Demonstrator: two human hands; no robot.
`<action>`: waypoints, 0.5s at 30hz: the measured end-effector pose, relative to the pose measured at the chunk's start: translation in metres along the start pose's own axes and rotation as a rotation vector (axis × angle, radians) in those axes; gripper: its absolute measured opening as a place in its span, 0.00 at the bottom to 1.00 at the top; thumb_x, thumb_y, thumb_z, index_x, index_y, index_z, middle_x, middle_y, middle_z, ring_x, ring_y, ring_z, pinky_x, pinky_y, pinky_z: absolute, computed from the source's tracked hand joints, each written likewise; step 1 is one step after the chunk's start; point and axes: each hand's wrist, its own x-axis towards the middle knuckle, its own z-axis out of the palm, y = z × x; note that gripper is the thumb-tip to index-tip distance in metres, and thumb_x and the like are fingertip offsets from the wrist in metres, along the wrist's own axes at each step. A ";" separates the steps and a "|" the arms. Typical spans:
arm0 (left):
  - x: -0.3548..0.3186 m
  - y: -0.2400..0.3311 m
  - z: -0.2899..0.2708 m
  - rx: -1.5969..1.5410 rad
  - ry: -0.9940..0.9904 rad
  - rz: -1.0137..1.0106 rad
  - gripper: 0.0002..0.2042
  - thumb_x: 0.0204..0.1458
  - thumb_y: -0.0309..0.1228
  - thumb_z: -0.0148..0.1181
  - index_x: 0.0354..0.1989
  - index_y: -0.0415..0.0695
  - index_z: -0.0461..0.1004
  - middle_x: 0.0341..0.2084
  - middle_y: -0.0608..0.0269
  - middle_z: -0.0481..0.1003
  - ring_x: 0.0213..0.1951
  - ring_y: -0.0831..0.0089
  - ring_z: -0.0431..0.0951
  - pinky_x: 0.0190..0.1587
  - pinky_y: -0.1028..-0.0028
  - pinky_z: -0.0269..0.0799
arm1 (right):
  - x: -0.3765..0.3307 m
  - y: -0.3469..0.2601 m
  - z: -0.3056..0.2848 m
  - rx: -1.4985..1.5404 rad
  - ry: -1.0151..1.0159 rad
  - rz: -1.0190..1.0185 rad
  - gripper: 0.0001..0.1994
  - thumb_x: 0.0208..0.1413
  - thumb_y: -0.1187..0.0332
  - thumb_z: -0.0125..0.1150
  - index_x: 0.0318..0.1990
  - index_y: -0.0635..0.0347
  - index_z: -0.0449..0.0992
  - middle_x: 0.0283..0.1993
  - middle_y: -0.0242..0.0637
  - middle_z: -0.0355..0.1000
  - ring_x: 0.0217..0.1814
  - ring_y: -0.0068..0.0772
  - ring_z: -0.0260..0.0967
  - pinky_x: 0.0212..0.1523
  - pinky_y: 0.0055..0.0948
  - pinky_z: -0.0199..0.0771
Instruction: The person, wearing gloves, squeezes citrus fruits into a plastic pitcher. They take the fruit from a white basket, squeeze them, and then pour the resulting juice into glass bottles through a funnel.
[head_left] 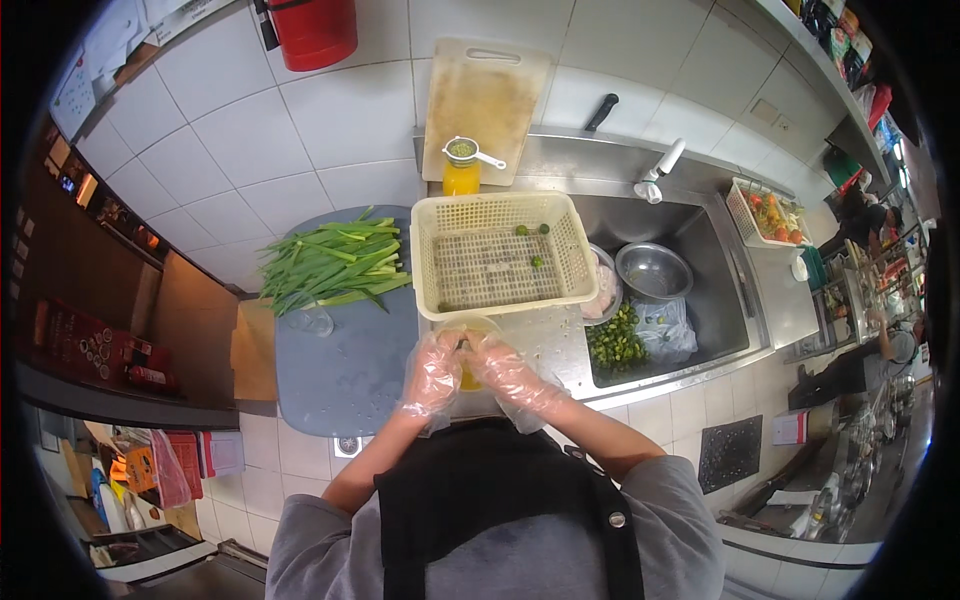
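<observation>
My left hand (434, 372) and my right hand (508, 372), both in clear plastic gloves, meet in front of the cream plastic basket (505, 306). Their fingers are closed around something small and dark at the fingertips, too hidden to name. Under them is a pale round container (478, 323) with yellow in it, partly covered by the hands. Three small green limes (537, 262) lie in the basket. Behind it, a strainer (461, 150) with a white handle rests on top of a jar of yellow liquid (460, 181).
Green leafy stalks (335, 258) and a clear glass (312, 320) lie on the grey board (340, 380) at left. The sink (715, 350) at right holds cut green pieces (615, 342), a metal bowl (655, 270) and a plastic bag (665, 335). A cutting board (490, 95) leans on the wall.
</observation>
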 end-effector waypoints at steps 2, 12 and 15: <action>-0.002 0.001 0.001 0.031 -0.026 -0.041 0.17 0.46 0.19 0.52 0.47 0.44 0.74 0.37 0.44 0.75 0.40 0.41 0.75 0.41 0.52 0.71 | 0.000 0.006 0.008 -0.062 0.008 0.071 0.16 0.68 0.62 0.46 0.54 0.66 0.70 0.52 0.59 0.71 0.55 0.60 0.69 0.54 0.47 0.70; 0.005 -0.007 0.005 -0.040 -0.135 -0.122 0.10 0.57 0.29 0.50 0.42 0.40 0.76 0.34 0.43 0.76 0.37 0.42 0.74 0.40 0.54 0.71 | 0.004 0.018 0.005 -0.069 0.001 0.087 0.18 0.70 0.62 0.38 0.54 0.66 0.70 0.53 0.58 0.70 0.57 0.56 0.68 0.58 0.44 0.69; 0.011 -0.001 0.006 -0.047 -0.106 -0.069 0.12 0.61 0.33 0.46 0.38 0.39 0.75 0.33 0.43 0.76 0.36 0.40 0.74 0.39 0.53 0.70 | 0.004 0.019 0.003 -0.173 -0.016 0.056 0.18 0.70 0.62 0.39 0.55 0.66 0.70 0.53 0.57 0.70 0.57 0.55 0.68 0.58 0.43 0.69</action>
